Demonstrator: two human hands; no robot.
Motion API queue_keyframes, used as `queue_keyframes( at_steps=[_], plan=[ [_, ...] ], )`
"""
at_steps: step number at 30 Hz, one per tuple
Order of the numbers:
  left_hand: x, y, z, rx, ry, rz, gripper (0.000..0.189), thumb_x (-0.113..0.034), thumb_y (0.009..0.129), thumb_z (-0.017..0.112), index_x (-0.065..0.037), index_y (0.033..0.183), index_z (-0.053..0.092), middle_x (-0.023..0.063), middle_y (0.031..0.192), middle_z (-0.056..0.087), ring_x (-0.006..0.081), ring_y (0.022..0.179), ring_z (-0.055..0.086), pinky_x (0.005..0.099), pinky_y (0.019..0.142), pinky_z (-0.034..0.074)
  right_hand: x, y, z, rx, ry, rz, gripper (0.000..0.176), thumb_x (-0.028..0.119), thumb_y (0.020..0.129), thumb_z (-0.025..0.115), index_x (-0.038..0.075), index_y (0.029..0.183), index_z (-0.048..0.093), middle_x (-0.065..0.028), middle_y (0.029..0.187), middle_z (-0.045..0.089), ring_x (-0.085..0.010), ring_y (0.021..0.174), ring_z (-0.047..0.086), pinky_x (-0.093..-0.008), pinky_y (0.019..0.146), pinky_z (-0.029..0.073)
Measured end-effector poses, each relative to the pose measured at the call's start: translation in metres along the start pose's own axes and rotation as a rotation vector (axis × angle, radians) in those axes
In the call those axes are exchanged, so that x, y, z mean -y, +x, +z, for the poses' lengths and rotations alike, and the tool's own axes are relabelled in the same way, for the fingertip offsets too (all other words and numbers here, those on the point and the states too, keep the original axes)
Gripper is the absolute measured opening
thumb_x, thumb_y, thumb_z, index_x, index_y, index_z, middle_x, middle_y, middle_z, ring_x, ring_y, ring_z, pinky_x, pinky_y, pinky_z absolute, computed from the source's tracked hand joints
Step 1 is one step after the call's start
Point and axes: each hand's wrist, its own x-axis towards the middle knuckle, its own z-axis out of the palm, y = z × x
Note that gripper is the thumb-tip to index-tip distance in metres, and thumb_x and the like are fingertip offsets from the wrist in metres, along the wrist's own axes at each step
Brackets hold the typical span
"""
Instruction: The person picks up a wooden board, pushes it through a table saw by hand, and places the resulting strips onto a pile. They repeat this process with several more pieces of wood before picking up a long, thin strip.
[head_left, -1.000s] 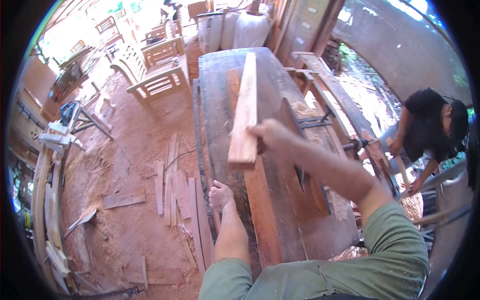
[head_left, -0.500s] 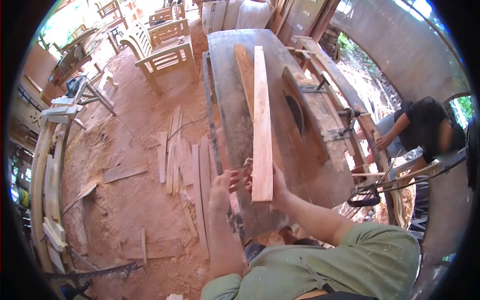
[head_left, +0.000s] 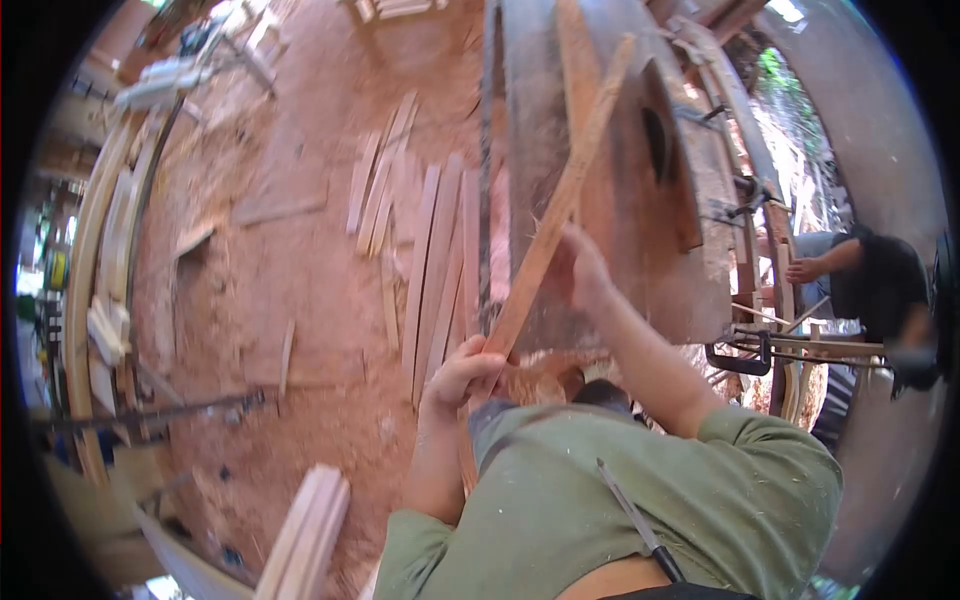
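Note:
I hold a long pale wooden plank (head_left: pixel 565 195) with both hands; it slants from my chest up and to the right over the saw table (head_left: pixel 670 270). My left hand (head_left: pixel 462 368) grips its near end. My right hand (head_left: pixel 580 268) clasps it higher up, at the table's near edge. The table's top is dark and dusty, with a blade slot (head_left: pixel 655 145) toward its right side.
Several cut strips (head_left: pixel 435 255) lie on the sawdust floor left of the table. More boards (head_left: pixel 305 535) lie at my lower left. Curved timber pieces (head_left: pixel 95 290) line the far left. Another person (head_left: pixel 875 285) bends over a clamped frame (head_left: pixel 745 350) at the right.
I have pulled the plank back off the table and tilted it on edge toward me. My left hand now grips its near end. My view has dropped toward the floor.

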Motion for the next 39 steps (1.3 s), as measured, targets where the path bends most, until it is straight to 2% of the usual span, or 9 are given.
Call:
queue_keyframes(
  at_steps=[6, 14, 25, 27, 31, 33, 34, 36, 39],
  plan=[
    [0.130, -0.126, -0.010, -0.403, 0.069, 0.000, 0.066, -0.025, 0.054, 0.094, -0.001, 0.105, 0.060, 0.0018, 0.085, 0.063, 0.0105, 0.072, 0.058, 0.0264, 0.064, 0.048, -0.085, -0.038, 0.008, -0.133, -0.252, 0.141, 0.023, 0.022, 0.085, 0.073, 0.005, 0.096, 0.063, -0.0075, 0.083, 0.066, -0.0222, 0.075, 0.065, -0.0398, 0.068, 0.055],
    [0.182, -0.154, 0.003, -0.833, 0.493, 0.044, 0.054, -0.031, 0.063, 0.086, 0.005, 0.097, 0.064, 0.0110, 0.090, 0.069, 0.0172, 0.081, 0.065, 0.0341, 0.071, 0.053, -0.185, -0.001, 0.049, 0.026, -0.218, 0.313, 0.017, 0.010, 0.077, 0.067, -0.001, 0.089, 0.064, -0.0128, 0.081, 0.066, -0.0272, 0.071, 0.066, -0.0437, 0.068, 0.055],
    [0.113, -0.071, -0.055, -0.487, -0.081, 0.180, 0.037, -0.025, 0.078, 0.072, 0.000, 0.105, 0.064, 0.0098, 0.086, 0.069, 0.0166, 0.070, 0.068, 0.0329, 0.057, 0.054, -0.200, 0.073, 0.040, -0.075, -0.556, 0.372, 0.023, 0.024, 0.088, 0.070, 0.006, 0.101, 0.062, -0.0044, 0.076, 0.057, -0.0195, 0.062, 0.057, -0.0353, 0.062, 0.052],
    [0.134, -0.034, -0.105, -0.513, -0.034, 0.137, 0.040, -0.026, 0.078, 0.072, 0.000, 0.107, 0.063, 0.0107, 0.087, 0.069, 0.0181, 0.070, 0.068, 0.0342, 0.058, 0.055, -0.181, 0.074, 0.030, 0.086, -0.815, 0.307, 0.029, 0.023, 0.086, 0.072, 0.003, 0.105, 0.062, -0.0063, 0.084, 0.061, -0.0188, 0.067, 0.060, -0.0336, 0.063, 0.052],
    [0.190, 0.003, -0.174, -0.725, 0.499, -0.082, 0.054, -0.031, 0.075, 0.074, 0.004, 0.115, 0.061, 0.0152, 0.095, 0.071, 0.0284, 0.081, 0.071, 0.0411, 0.073, 0.057, -0.116, -0.008, 0.047, 0.114, -0.991, -0.391, 0.042, 0.025, 0.087, 0.070, -0.004, 0.116, 0.060, -0.0148, 0.102, 0.065, -0.0242, 0.085, 0.065, -0.0381, 0.076, 0.053],
    [0.197, -0.006, -0.163, -0.812, 0.747, -0.170, 0.060, -0.034, 0.074, 0.074, 0.005, 0.117, 0.061, 0.0184, 0.100, 0.071, 0.0327, 0.090, 0.069, 0.0422, 0.081, 0.056, -0.076, -0.014, 0.012, -0.043, -1.586, -1.088, 0.056, 0.029, 0.087, 0.071, -0.004, 0.128, 0.053, -0.0226, 0.121, 0.059, -0.0327, 0.109, 0.059, -0.0434, 0.094, 0.047],
    [0.197, -0.008, -0.161, -0.936, 0.994, -0.240, 0.065, -0.037, 0.072, 0.075, 0.006, 0.119, 0.061, 0.0216, 0.106, 0.070, 0.0369, 0.099, 0.068, 0.0434, 0.089, 0.054, -0.058, -0.020, -0.001, -0.075, -1.590, -1.091, 0.056, 0.029, 0.087, 0.071, -0.004, 0.128, 0.053, -0.0226, 0.121, 0.059, -0.0327, 0.109, 0.059, -0.0434, 0.094, 0.047],
    [0.202, -0.010, -0.166, -0.961, 1.003, -0.294, 0.068, -0.040, 0.070, 0.076, 0.006, 0.118, 0.062, 0.0236, 0.110, 0.069, 0.0395, 0.105, 0.066, 0.0439, 0.093, 0.052, -0.032, -0.032, -0.020, -0.666, -1.874, -0.826, 0.081, 0.039, 0.080, 0.078, -0.002, 0.140, 0.041, -0.0267, 0.136, 0.048, -0.0397, 0.126, 0.047, -0.0471, 0.108, 0.037],
    [0.215, -0.002, -0.164, -1.072, 1.093, -0.328, 0.071, -0.045, 0.070, 0.077, 0.007, 0.117, 0.064, 0.0276, 0.118, 0.065, 0.0420, 0.112, 0.062, 0.0438, 0.099, 0.048, -0.016, -0.015, -0.056, -0.876, -1.832, -0.383, 0.102, 0.049, 0.072, 0.082, -0.001, 0.146, 0.032, -0.0262, 0.141, 0.040, -0.0416, 0.130, 0.043, -0.0502, 0.108, 0.037]
  ],
)
